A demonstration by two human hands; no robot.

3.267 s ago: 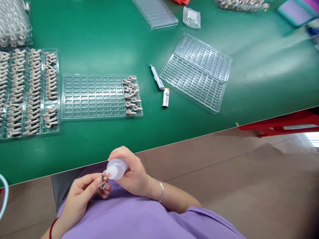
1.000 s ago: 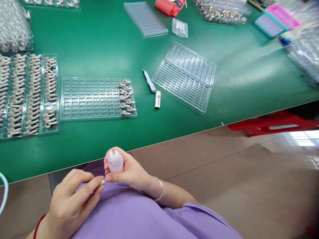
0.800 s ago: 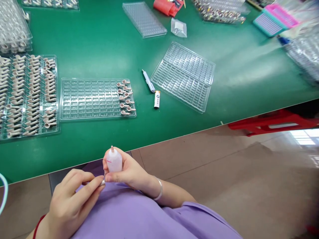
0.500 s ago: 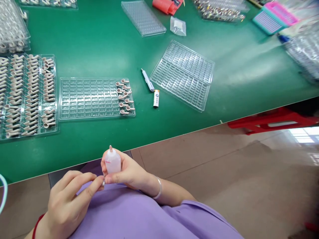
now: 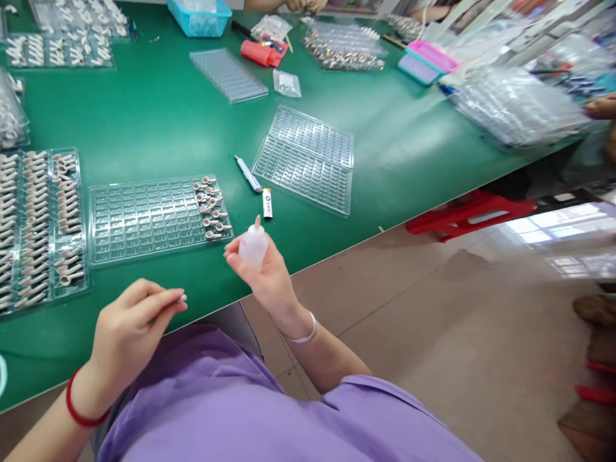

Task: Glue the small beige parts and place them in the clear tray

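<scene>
My left hand (image 5: 132,324), a red cord at its wrist, is closed in a pinch above the table's front edge. A tiny whitish piece (image 5: 183,298) pokes out at its fingertips; its kind is too small to make out. My right hand (image 5: 272,279) is wrapped round a small white squeeze bottle (image 5: 254,247), whose narrow tip points up. Beyond the bottle lies a clear plastic tray (image 5: 139,221) with several beige pipe-shaped pieces (image 5: 210,204) at its right end. Left of it, a fuller tray (image 5: 83,224) carries rows of similar pieces.
On the green table (image 5: 158,122) lie a pale pen-like tool (image 5: 248,174), a white lighter (image 5: 267,203) and overlapping clear trays (image 5: 308,157). Farther back are a red pouch (image 5: 260,54) and a blue basket (image 5: 199,19). A red stool (image 5: 469,212) stands at right. Other people's hands show at the far edges.
My hands have drawn apart. The right has moved up and right with the squeeze bottle, to over the table edge; the left has risen with the tiny piece. The view has shifted.
</scene>
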